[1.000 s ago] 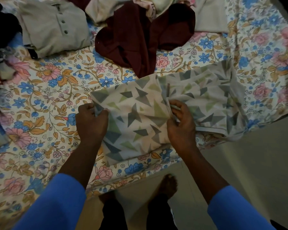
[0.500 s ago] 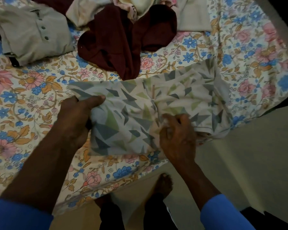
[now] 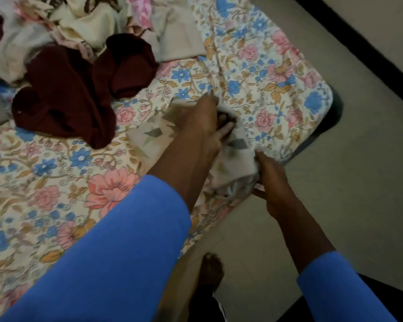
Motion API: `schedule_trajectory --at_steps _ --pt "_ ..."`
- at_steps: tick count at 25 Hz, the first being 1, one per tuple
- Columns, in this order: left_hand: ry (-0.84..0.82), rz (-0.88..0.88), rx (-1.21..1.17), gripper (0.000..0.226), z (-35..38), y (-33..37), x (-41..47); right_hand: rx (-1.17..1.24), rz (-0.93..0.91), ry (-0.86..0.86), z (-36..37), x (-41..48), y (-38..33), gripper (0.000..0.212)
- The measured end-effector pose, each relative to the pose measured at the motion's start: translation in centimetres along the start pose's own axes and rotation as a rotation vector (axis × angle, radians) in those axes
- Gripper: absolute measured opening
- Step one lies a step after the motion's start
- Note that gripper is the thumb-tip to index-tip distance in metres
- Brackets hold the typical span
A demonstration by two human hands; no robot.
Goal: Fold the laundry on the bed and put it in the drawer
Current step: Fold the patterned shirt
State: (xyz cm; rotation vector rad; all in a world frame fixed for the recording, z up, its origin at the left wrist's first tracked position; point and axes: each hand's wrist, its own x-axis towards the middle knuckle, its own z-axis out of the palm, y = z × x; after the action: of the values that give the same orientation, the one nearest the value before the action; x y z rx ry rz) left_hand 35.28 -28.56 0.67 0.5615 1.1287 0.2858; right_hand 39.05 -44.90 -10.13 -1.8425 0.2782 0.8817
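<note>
triangle-print garment (image 3: pixel 149 135) lies bunched on the flower-printed bed (image 3: pixel 56 182), close to the bed's near right corner, with its lower folds reaching the near edge. motion blur softens the cloth, so its exact folds are hard to read.

the left hand (image 3: pixel 205 122) reaches across from the near left and sits on top of the garment. its fingers (image 3: pixel 223 132) are curled into the cloth, gripping a fold at the far right side of the bundle. the right hand (image 3: pixel 272 182) is at the near right end of the garment, just off the bed's edge, with thumb and fingers pinching the hem there. both forearms come out of blue sleeves (image 3: pixel 116 252).

to the far left of the garment, apart from it, a maroon garment (image 3: pixel 68 96) lies crumpled on the bed. beyond it at the far edge is a loose heap of cream and pink clothes (image 3: pixel 91 22), and a beige cloth (image 3: pixel 177 36) lies just right of that heap.

right of the bed is a pale floor (image 3: pixel 347 170). a bare foot (image 3: pixel 211 270) stands on it beside the bed's near edge, below the hands.
</note>
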Motion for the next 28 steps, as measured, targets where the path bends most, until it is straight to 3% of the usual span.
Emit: schedule_trajectory --at_steps 2,4,6,8,10,12,14,16,17,19,21,24,26,28 --pt "-0.035 0.000 -0.006 0.008 0.6 -1.9 1.6 0.134 0.068 -0.112 -0.7 0.1 0.7 0.046" --pt "-0.006 0.224 0.396 0.015 -1.4 -4.2 2.0 0.179 0.066 -0.139 -1.0 0.1 1.2 0.060" --pt "-0.037 0.511 1.114 0.037 -5.3 -7.4 1.1 0.085 -0.013 -0.048 -0.8 0.1 1.6 0.032" --pt "-0.153 0.686 1.583 0.050 -9.1 -10.5 -0.1 0.135 0.009 0.050 -0.7 -0.1 1.7 0.005" --pt "-0.261 0.831 1.773 0.051 -11.4 -12.5 -0.8 0.337 0.144 0.009 -0.8 -0.5 1.3 0.009" --pt "-0.169 1.020 1.909 0.069 -11.8 -13.6 -0.2 0.374 0.227 -0.118 -0.7 -0.9 0.6 0.013" --pt "-0.044 0.983 1.968 0.102 -10.2 -13.5 1.1 0.357 0.211 -0.168 -0.3 -0.8 0.0 0.027" --pt "0.001 0.900 1.940 0.114 -8.8 -13.1 2.7 0.368 0.146 -0.235 0.2 -0.7 -1.1 0.032" --pt "0.016 0.906 1.884 0.106 -8.4 -12.6 3.6 0.380 0.103 -0.272 0.3 -0.9 -1.7 0.031" --pt "0.037 0.921 1.660 0.073 -7.7 -10.0 4.5 0.392 0.017 -0.254 0.4 -1.3 -2.3 0.029" --pt "0.029 0.899 1.420 0.047 -7.1 -6.5 3.5 0.431 -0.020 -0.122 0.4 -1.5 -1.6 0.028" --pt "-0.021 0.785 1.110 0.013 -6.6 -0.7 0.7 0.250 -0.101 -0.057 1.3 -2.3 -0.1 0.047" --pt "-0.045 0.630 0.757 0.014 -7.3 3.3 -0.5 0.147 -0.183 -0.081 2.4 -3.4 -0.5 0.060" --pt "-0.141 0.303 0.376 0.030 -9.1 7.2 -1.7 0.175 -0.286 -0.093 3.4 -4.6 -2.6 0.068"
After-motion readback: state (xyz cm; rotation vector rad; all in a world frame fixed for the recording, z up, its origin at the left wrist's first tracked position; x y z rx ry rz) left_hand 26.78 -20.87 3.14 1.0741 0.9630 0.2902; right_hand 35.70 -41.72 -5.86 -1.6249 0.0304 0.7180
